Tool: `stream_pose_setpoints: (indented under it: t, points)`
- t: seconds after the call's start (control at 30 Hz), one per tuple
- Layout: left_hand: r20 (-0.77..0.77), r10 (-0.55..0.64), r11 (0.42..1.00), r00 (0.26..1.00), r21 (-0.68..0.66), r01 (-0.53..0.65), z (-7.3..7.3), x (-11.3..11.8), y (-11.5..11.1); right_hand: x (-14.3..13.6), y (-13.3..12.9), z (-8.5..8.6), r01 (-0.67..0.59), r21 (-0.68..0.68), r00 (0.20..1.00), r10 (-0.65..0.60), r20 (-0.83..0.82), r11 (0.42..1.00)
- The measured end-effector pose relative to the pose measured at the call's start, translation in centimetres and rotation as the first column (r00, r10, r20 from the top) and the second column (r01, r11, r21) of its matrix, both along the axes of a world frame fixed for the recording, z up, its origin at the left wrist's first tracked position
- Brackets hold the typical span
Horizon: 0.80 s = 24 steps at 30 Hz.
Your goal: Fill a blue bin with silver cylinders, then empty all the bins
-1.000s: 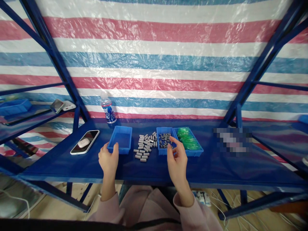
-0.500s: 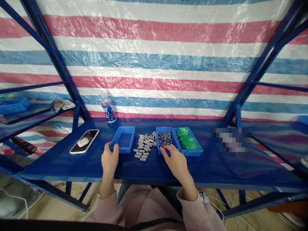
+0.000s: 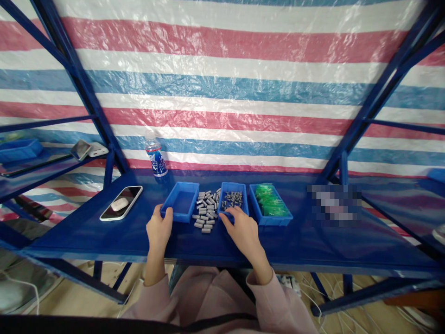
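My left hand (image 3: 159, 228) grips the near left corner of an empty blue tray (image 3: 181, 201) on the blue shelf (image 3: 86, 232). My right hand (image 3: 241, 230) holds the near edge of a second blue tray (image 3: 232, 189) that contains several small dark metal parts. Between the two trays lies a loose heap of grey cylinders (image 3: 205, 212). To the right, a gap apart from the middle tray, stands a third blue tray (image 3: 271, 205) filled with green pieces.
A phone with a white earbud case (image 3: 121, 203) lies at the left of the shelf. A water bottle (image 3: 155, 157) stands at the back by the striped tarp. Blue frame posts rise on both sides. A side shelf at left holds another tray (image 3: 19, 149) and devices.
My right hand came down onto the middle tray and slid it left, away from the green tray. The empty left tray shifted right, toward the cylinders.
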<state>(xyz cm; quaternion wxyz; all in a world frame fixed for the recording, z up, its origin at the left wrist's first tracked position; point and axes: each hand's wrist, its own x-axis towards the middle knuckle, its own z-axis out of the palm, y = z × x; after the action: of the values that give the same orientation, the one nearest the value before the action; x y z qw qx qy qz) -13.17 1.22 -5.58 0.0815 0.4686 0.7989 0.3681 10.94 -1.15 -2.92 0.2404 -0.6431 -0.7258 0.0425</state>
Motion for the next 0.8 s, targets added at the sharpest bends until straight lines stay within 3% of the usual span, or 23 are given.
stream_pose_setpoints:
  t: [0.47,0.8]
  points:
    - [-0.107,0.015,0.996,0.994,-0.089,-0.025,1.4,1.4,-0.7,-0.1,1.0,-0.4,-0.037,0.032,0.999,0.037,-0.024,0.999]
    - [-0.111,0.042,0.993,0.993,-0.104,-0.053,2.2,0.6,-1.9,1.2,-2.4,-0.1,-0.021,-0.005,1.0,0.021,-0.013,1.0]
